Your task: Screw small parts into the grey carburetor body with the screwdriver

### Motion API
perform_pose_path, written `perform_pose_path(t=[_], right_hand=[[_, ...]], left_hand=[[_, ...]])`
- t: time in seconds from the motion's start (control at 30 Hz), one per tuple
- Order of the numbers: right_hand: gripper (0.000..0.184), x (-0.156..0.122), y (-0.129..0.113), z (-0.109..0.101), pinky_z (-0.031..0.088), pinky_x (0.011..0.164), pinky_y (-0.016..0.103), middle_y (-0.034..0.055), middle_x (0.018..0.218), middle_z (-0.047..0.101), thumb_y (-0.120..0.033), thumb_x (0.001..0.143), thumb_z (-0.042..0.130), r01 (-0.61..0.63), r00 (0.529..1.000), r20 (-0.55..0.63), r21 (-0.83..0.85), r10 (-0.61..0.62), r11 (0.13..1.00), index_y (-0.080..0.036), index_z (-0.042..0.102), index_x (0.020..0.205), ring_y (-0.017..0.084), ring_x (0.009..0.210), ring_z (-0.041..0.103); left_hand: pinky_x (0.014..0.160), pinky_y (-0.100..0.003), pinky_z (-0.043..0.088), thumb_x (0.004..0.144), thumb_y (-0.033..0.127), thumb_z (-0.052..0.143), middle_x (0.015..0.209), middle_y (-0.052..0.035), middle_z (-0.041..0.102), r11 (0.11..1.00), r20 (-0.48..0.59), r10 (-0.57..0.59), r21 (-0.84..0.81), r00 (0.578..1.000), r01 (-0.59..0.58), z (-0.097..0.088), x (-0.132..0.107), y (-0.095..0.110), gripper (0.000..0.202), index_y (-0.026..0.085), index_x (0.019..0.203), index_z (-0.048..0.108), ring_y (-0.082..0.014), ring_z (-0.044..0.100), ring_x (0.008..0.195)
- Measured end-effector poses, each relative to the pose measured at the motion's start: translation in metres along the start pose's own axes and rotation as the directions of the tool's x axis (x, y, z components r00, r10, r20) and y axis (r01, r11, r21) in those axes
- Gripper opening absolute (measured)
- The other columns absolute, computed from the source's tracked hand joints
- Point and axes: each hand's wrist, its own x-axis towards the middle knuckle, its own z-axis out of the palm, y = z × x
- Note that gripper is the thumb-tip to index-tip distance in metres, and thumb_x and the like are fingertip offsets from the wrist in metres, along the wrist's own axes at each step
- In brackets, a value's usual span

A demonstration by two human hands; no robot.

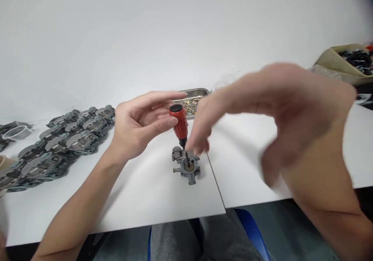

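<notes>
A screwdriver [180, 125] with a red handle and black end stands slightly tilted. Its tip reaches into the round opening of a small grey metal carburetor [190, 178] on the white table. My left hand [142, 125] holds the handle, thumb against its near side and index finger stretched out above; the other fingers are partly hidden behind it. My right hand [285, 105], blurred by motion, arches to the right of the screwdriver. Its fingers point down beside the shaft with the thumb well apart, and I see nothing in its grasp.
Several carburetors [81, 125] lie in rows on the left, near a clear plastic cup [18, 132]. Behind my hands is a metal tray [198, 93] of screws and small parts. A beige container [329, 60] of black parts stands far right. A seam [216, 181] divides the tabletops.
</notes>
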Motion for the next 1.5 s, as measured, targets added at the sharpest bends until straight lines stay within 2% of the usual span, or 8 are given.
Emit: perform_pose_path(t=[0.13,0.27,0.43,0.6,0.73,0.93,1.2,1.5], right_hand=[[0.017,0.020,-0.007,0.000,0.056,0.079,0.026,-0.0045,0.101,0.069,-0.031,0.093,0.061,0.217,0.975,-0.039,-0.083,-0.220,0.973,-0.023,0.068,0.106,0.011,0.090,0.065],[0.014,0.029,-0.008,0.010,0.054,0.074,0.025,-0.0040,0.104,0.067,-0.035,0.090,0.062,0.109,0.986,-0.097,-0.236,-0.135,0.966,-0.032,0.072,0.099,0.012,0.086,0.065],[0.011,0.029,-0.005,0.014,0.054,0.072,0.026,-0.0056,0.099,0.068,-0.037,0.089,0.062,0.061,0.993,-0.082,-0.209,-0.080,0.976,-0.036,0.073,0.090,0.012,0.082,0.065],[0.021,0.037,-0.008,0.030,0.045,0.058,0.028,-0.0010,0.069,0.061,-0.044,0.085,0.067,-0.005,0.976,-0.203,-0.365,-0.074,0.931,-0.025,0.066,0.076,0.014,0.066,0.059],[0.034,0.043,-0.012,0.042,0.040,0.058,0.030,0.0016,0.065,0.056,-0.051,0.087,0.063,-0.128,0.961,-0.276,-0.496,-0.016,0.859,-0.021,0.059,0.070,0.015,0.065,0.053],[0.018,0.027,-0.014,0.017,0.048,0.074,0.031,0.0018,0.105,0.066,-0.031,0.093,0.054,0.058,0.996,-0.041,-0.354,-0.078,0.933,-0.029,0.068,0.104,0.018,0.087,0.061],[0.017,0.024,-0.005,0.023,0.043,0.063,0.027,-0.0037,0.076,0.066,-0.034,0.093,0.054,-0.042,0.994,-0.107,-0.344,0.005,0.938,-0.028,0.069,0.096,0.014,0.070,0.061],[0.016,0.024,-0.010,0.019,0.040,0.061,0.028,0.0014,0.086,0.069,-0.036,0.093,0.059,0.019,0.999,-0.040,-0.311,-0.033,0.950,-0.026,0.068,0.100,0.015,0.073,0.059]], left_hand=[[0.076,-0.035,0.065,0.085,0.025,0.067,0.098,-0.0019,0.073,0.986,0.094,-0.099,-0.124,0.991,0.111,-0.002,-0.002,-0.003,0.033,0.026,0.118,0.060,-0.0185,0.072,0.086],[0.081,-0.040,0.066,0.086,0.027,0.067,0.101,-0.0016,0.072,0.970,0.124,-0.134,-0.189,0.983,0.156,-0.001,-0.002,-0.006,0.029,0.024,0.112,0.056,-0.0200,0.073,0.086],[0.083,-0.041,0.065,0.084,0.027,0.069,0.100,-0.0020,0.071,0.965,0.134,-0.144,-0.201,0.980,0.169,0.000,-0.001,-0.006,0.028,0.023,0.109,0.056,-0.0209,0.073,0.088],[0.080,-0.036,0.065,0.071,0.021,0.081,0.111,-0.0042,0.068,0.979,0.183,-0.128,-0.134,0.975,0.154,0.004,-0.001,-0.004,0.048,0.024,0.113,0.058,-0.0178,0.072,0.082],[0.069,-0.031,0.065,0.068,0.020,0.083,0.094,-0.0007,0.069,0.984,0.124,-0.122,-0.114,0.985,0.136,0.009,-0.001,-0.006,0.048,0.024,0.110,0.059,-0.0156,0.070,0.074],[0.074,-0.040,0.064,0.081,0.026,0.072,0.094,-0.0064,0.070,0.975,0.188,-0.122,-0.162,0.975,0.153,0.009,0.000,-0.007,0.044,0.022,0.122,0.056,-0.0231,0.072,0.088],[0.075,-0.034,0.063,0.073,0.025,0.080,0.094,-0.0040,0.066,0.981,0.169,-0.101,-0.146,0.980,0.126,0.017,-0.005,-0.010,0.047,0.022,0.116,0.058,-0.0145,0.067,0.076],[0.072,-0.030,0.060,0.070,0.027,0.083,0.102,-0.0057,0.066,0.993,0.164,-0.101,-0.042,0.981,0.110,0.006,-0.003,0.004,0.040,0.022,0.104,0.063,-0.0138,0.065,0.079]])
